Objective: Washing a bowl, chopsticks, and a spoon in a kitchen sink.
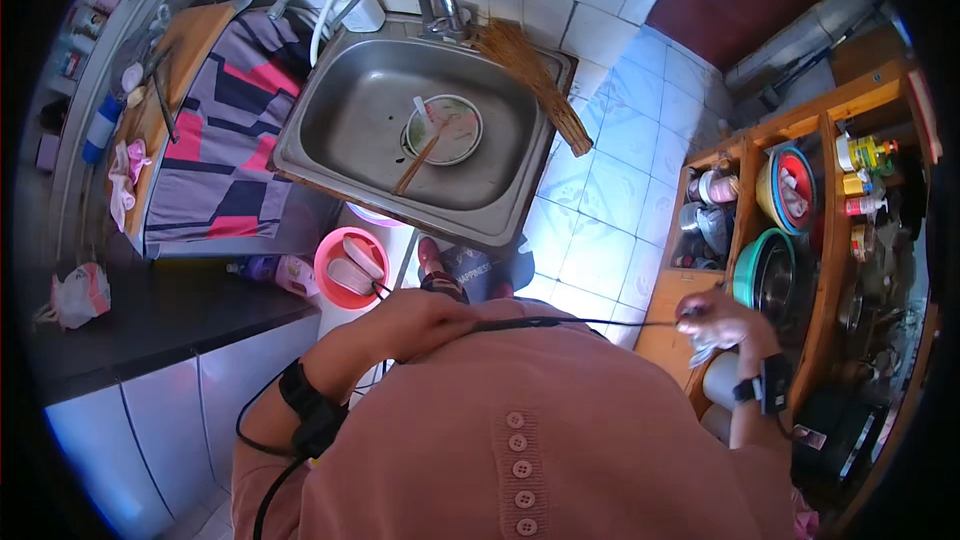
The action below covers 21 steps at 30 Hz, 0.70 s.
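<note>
A black cord [585,320] runs taut across the front of a pink buttoned top, at waist height. My left hand [431,321] grips its thicker, strap-like end against the body. Out to the right, my right hand [720,322] is closed around the thin end, slightly blurred. Something pale and crumpled [702,354] hangs below those fingers; I cannot tell what it is. Before me is a stainless steel sink [337,127] with a bowl [474,150] in it. A white spoon [422,111] and wooden chopsticks [417,165] rest in the bowl.
A straw brush [536,82] lies over the sink's right edge by the faucet [442,0]. Wooden shelves [823,187] with basins stand at right. At left are a patterned cloth [225,142] and a dark counter [172,330]. A pink basin [326,247] holding slippers sits on the floor.
</note>
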Tool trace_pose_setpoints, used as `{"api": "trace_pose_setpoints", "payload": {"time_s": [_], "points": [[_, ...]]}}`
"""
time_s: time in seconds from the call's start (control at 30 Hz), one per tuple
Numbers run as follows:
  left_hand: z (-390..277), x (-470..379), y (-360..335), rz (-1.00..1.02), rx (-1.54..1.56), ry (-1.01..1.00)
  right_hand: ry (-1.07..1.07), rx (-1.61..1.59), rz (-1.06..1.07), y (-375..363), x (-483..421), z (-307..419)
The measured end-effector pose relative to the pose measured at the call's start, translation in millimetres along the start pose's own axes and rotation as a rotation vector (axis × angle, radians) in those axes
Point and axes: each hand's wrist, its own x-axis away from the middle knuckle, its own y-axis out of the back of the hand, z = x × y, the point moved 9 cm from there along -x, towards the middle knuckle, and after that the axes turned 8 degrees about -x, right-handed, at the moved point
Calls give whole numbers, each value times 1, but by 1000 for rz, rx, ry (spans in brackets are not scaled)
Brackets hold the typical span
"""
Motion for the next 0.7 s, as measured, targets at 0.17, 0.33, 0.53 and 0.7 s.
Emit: {"api": "trace_pose_setpoints", "payload": {"time_s": [0.17,0.33,0.53,0.7], "points": [[4,20,-6,-120,180,-61,257,-292,-37,-30,-46,-5],[15,58,-9,-206,317,122,862,-853,-601,104,5,59],[7,105,-8,-121,426,243,1713,-1392,-44,306,132,-74],[29,141,-28,-204,572,307,1877,-1677,486,407,198,-138]]}}
